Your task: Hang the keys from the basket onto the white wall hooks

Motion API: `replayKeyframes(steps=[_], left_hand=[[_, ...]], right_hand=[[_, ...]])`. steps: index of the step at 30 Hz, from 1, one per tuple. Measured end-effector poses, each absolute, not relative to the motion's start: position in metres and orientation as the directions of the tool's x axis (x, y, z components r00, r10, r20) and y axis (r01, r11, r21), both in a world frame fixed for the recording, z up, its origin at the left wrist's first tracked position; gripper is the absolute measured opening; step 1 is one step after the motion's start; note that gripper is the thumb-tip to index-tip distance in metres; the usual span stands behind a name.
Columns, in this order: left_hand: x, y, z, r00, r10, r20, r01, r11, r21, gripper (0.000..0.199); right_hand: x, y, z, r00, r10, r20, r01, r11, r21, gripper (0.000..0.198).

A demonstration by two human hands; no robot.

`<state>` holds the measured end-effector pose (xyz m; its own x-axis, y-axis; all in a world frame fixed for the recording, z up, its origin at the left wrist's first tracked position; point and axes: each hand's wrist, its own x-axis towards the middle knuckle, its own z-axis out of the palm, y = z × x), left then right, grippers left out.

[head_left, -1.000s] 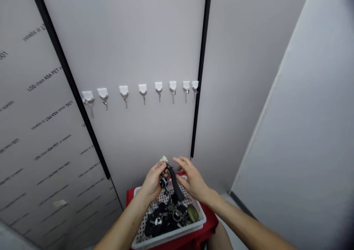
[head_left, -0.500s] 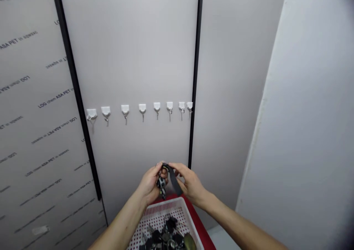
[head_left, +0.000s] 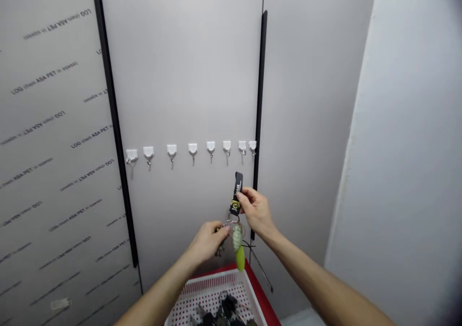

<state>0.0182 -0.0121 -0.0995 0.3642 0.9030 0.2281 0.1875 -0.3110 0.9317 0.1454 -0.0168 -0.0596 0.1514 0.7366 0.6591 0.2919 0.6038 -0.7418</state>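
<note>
My right hand (head_left: 257, 211) pinches the black wrist strap of a keychain (head_left: 236, 191), which has pale lettering and a yellow emblem and points upward. From the strap's metal ring hang a pale green beaded charm (head_left: 237, 237) and a bright yellow-green piece (head_left: 240, 258). A thin dark cord or wire dangles to the right. My left hand (head_left: 211, 239) is closed at the ring, with small keys or metal bits (head_left: 219, 249) showing below its fingers; what exactly it grips is partly hidden. Both hands are above a white perforated basket (head_left: 212, 282).
A row of several white hooks (head_left: 192, 149) is fixed to the pale door panel ahead. Dark bunches of keys (head_left: 227, 309) lie in the basket, which rests on a red surface (head_left: 262, 292). Black handle strips (head_left: 260, 100) run along the panel edges. A white wall (head_left: 404, 172) stands at right.
The strap has been raised and straightened upward by my right hand. The green charm and yellow-green piece now hang in view. My left hand has moved slightly right and down the keychain.
</note>
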Motion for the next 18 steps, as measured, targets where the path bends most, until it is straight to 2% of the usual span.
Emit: replayKeyframes(steps=[2, 5, 7, 12, 18], left_hand=[[0.027, -0.007, -0.091, 0.225, 0.882, 0.415, 0.199, -0.459, 0.866, 0.018], [0.054, 0.004, -0.075, 0.284, 0.791, 0.542, 0.071, -0.581, 0.811, 0.022], [0.075, 0.01, -0.066, 0.349, 0.76, 0.549, 0.007, -0.587, 0.809, 0.013], [0.1, 0.015, -0.055, 0.315, 0.792, 0.523, -0.007, -0.549, 0.836, 0.008], [0.064, 0.013, -0.061, 0.094, 0.785, 0.612, -0.017, -0.614, 0.789, 0.021]], right_hand=[[0.148, -0.011, -0.051, 0.204, 0.686, 0.699, 0.321, 0.627, -0.71, 0.016], [0.156, -0.005, -0.04, 0.273, 0.599, 0.753, 0.406, 0.638, -0.654, 0.015], [0.165, -0.002, -0.034, 0.299, 0.544, 0.784, 0.466, 0.634, -0.617, 0.016], [0.183, 0.002, -0.018, 0.314, 0.503, 0.806, 0.577, 0.573, -0.582, 0.022], [0.146, 0.008, -0.009, 0.074, 0.454, 0.888, 0.718, 0.594, -0.363, 0.016]])
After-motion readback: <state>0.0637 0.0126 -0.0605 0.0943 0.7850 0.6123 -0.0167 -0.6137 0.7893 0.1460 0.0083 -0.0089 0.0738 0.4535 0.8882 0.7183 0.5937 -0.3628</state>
